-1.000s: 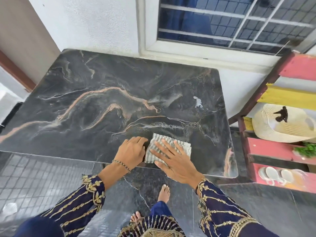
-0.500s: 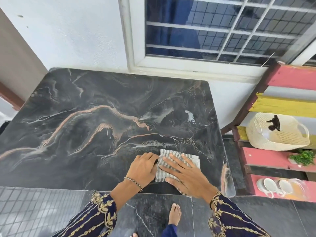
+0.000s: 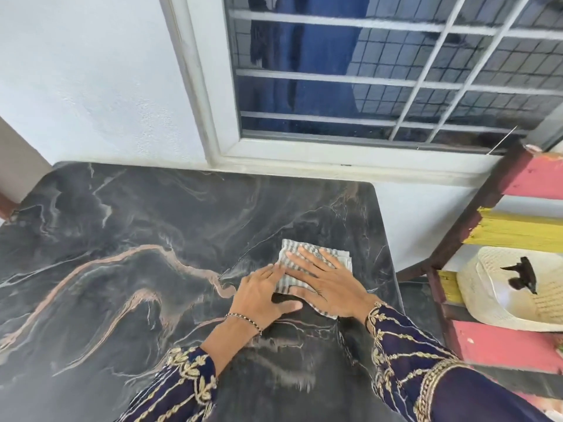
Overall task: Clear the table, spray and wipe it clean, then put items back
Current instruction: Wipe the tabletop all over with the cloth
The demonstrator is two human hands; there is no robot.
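Note:
A folded grey-and-white striped cloth (image 3: 341, 256) lies flat on the dark marble table (image 3: 122, 269), toward its right side. My right hand (image 3: 326, 281) presses flat on the cloth with fingers spread. My left hand (image 3: 259, 295) lies beside it on the left, fingertips on the cloth's left edge, thumb on the marble. A wet streaky patch (image 3: 283, 354) shows on the table surface between my forearms.
A white wall and a barred window (image 3: 380, 71) stand behind the table. To the right is a red and yellow wooden rack (image 3: 502, 348) holding a cream plastic basket (image 3: 499, 287) with a small dark bird figure in it.
Both hands have pushed the cloth away from the table's near edge toward the far right part. The view has moved closer to the wall.

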